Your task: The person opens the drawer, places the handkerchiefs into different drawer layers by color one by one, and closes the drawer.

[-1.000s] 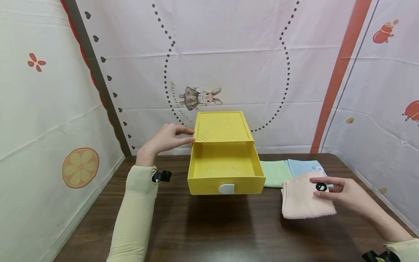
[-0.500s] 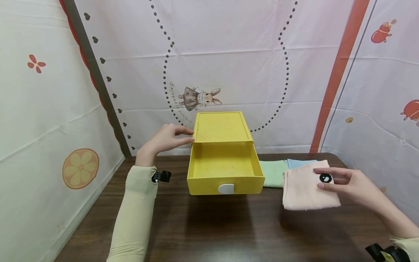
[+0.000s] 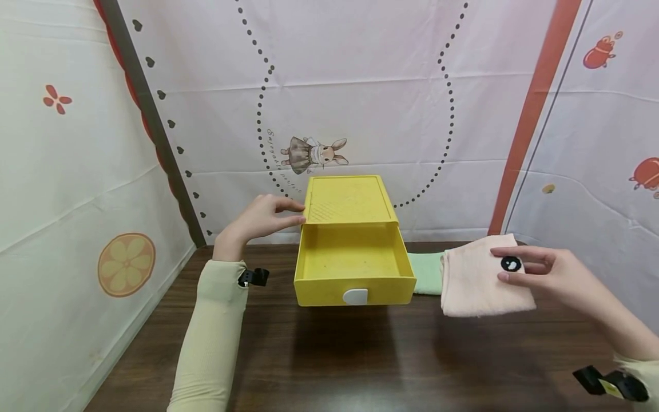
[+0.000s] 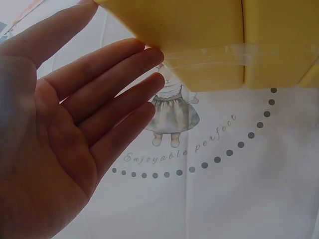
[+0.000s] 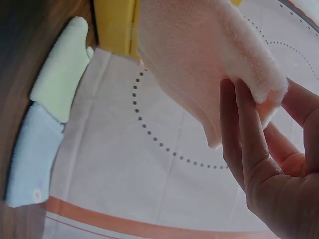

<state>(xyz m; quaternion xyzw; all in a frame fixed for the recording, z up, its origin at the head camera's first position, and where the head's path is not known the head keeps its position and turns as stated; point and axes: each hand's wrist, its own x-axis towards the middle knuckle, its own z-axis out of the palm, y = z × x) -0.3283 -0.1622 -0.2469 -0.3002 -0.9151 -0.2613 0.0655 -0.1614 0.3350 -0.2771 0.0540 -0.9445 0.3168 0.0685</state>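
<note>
A hand could pass across the worktop (image 3: 340,360) toward its near edge, or down into the open drawer (image 3: 320,292). The yellow case (image 3: 351,200) and left hand (image 3: 259,216) block the far edge's middle, the pink cloth (image 3: 479,281) and 2 folded cloths (image 5: 61,72) its right end.

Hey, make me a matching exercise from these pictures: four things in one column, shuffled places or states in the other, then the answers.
1. Pink cloth
2. Green cloth
3. Drawer
4. Left hand

A. Touching the yellow box
B. Pulled open
C. Held by the right hand
D. On the table, next to the blue cloth

Pairs: 1-C, 2-D, 3-B, 4-A
</note>
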